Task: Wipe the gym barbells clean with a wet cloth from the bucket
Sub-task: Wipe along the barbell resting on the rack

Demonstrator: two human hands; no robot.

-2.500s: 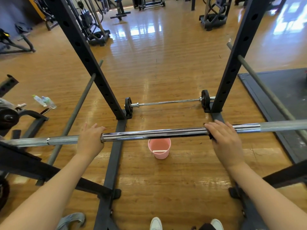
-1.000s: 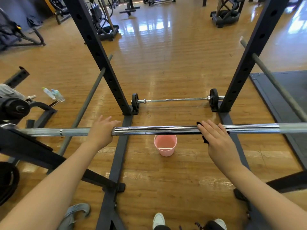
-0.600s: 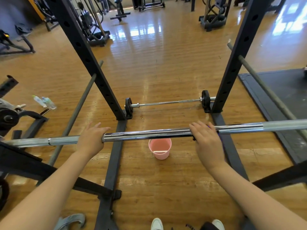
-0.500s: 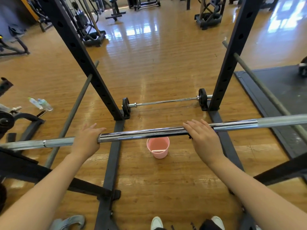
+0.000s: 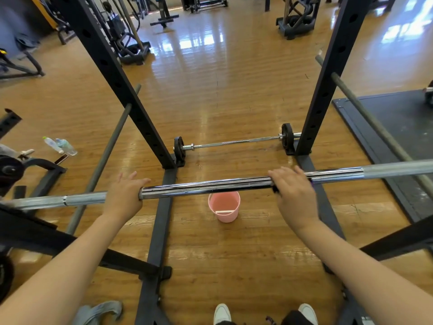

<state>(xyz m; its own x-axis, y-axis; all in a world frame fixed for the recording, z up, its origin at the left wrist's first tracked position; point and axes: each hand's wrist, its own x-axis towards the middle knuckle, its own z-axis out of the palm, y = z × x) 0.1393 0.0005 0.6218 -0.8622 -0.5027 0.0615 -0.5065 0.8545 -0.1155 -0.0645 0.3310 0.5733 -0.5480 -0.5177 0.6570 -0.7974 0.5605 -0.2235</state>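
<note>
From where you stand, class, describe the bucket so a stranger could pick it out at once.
Start at the black rack on the wooden floor, then find the long chrome barbell lying across it. The bucket stands on the floor just below the bar's middle. It is small, round and pink, the only pink thing among dark steel equipment.

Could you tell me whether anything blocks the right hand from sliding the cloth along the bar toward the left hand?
Nothing visible does: the chrome bar is bare between the right hand, pressing the dark cloth, and the left hand.
</note>
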